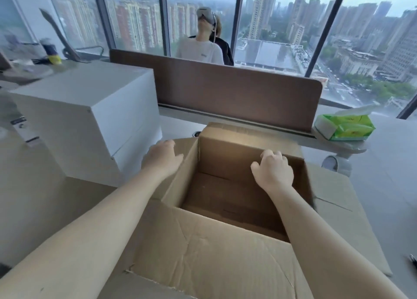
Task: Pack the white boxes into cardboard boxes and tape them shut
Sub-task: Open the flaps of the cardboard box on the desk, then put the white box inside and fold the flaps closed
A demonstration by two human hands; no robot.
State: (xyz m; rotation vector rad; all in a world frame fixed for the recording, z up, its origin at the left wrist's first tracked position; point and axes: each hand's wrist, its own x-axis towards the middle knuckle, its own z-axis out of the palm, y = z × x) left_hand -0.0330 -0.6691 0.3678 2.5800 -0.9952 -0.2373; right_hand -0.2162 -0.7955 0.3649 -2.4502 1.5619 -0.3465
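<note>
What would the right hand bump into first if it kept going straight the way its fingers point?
Probably the far wall of the open cardboard box. The right hand sits at its right edge, fingers aimed forward toward that wall, though depth is hard to judge.

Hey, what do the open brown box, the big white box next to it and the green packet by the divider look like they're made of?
Open brown box: looks like matte cardboard, creased flaps, ragged torn edge. Big white box: probably smooth coated paperboard, with crisp edges and a faint lid seam; it could be something else. Green packet: glossy, wrinkled wrap, likely soft plastic film.
</note>
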